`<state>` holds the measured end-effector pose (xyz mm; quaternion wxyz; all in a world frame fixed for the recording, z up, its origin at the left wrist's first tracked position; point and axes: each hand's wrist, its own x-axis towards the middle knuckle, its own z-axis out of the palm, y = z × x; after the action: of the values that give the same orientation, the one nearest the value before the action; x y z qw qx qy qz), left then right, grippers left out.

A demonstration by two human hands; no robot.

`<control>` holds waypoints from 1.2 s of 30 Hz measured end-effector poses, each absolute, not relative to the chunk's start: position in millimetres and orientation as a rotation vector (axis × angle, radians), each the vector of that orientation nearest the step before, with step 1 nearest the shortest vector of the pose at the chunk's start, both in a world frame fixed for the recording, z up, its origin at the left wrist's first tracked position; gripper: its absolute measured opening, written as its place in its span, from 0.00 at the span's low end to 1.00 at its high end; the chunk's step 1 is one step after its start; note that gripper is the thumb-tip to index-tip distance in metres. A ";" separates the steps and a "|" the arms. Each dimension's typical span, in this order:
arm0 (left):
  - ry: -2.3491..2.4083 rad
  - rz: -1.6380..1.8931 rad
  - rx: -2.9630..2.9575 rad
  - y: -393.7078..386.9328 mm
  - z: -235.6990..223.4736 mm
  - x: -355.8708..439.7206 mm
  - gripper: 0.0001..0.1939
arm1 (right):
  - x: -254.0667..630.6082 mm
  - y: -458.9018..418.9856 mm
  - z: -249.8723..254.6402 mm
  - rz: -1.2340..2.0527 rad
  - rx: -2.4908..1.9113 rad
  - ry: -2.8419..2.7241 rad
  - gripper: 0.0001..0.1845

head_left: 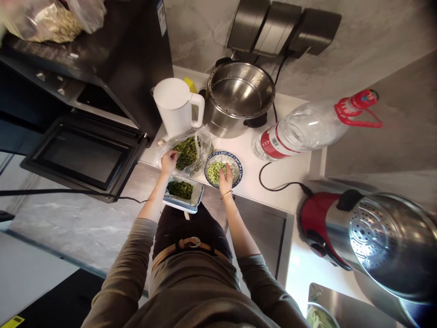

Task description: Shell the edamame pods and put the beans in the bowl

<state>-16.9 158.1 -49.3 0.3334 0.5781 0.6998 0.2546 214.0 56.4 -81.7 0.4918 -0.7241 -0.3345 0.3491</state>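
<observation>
My left hand (168,163) is at the left side of a clear plastic bag (204,136) of green bean pods (187,152). Its thumb and fingertips are pinched together; whatever sits between them is too small to make out. Over a blue-rimmed plate (241,169) is my right hand (226,180), thumb and fingers apart, with no object visible in it. Shelled green beans (215,172) cover the plate's left part. Below the bag, close to my body, a lined bin (200,200) contains dark green empty-looking pods (180,189).
Behind the bag stand a white pitcher (172,107) and a steel pot (221,120). A large water bottle (300,130) is to the right, beyond it a red-based steamer (316,214). An oven door (82,155) hangs open at left. A black cable (269,187) crosses the counter.
</observation>
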 end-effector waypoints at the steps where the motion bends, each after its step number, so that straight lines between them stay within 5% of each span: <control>1: 1.781 0.712 1.475 155.3 -47.3 -16.3 0.13 | 211.2 56.2 -74.9 0.807 -1.774 -0.831 0.28; 4: 1.638 0.858 1.560 137.1 -34.2 -11.4 0.13 | 191.7 55.0 -47.5 0.833 -1.720 -0.758 0.23; 7: 1.526 0.927 1.906 107.2 -17.3 -5.7 0.11 | 157.4 54.2 -20.2 1.342 -1.486 -0.409 0.19; 11: 1.302 0.870 2.259 72.4 -6.8 -8.4 0.09 | 114.3 51.5 -2.4 1.612 -1.276 -0.077 0.18; 21: 1.119 0.351 2.615 55.4 -12.9 -33.2 0.09 | 80.8 25.6 -13.7 1.463 -1.330 0.135 0.21; 28: 1.191 0.459 2.304 53.6 -9.2 -20.8 0.11 | 55.3 29.9 -20.4 1.146 -1.257 0.095 0.16; 36: 1.236 0.345 2.169 55.2 0.9 -41.1 0.13 | 78.8 13.8 -31.3 1.414 -1.391 -0.161 0.15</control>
<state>-41.1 55.2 0.9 0.3058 0.8194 0.4669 0.1303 78.8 13.8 -31.3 0.5443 -0.5864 -0.0680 0.5960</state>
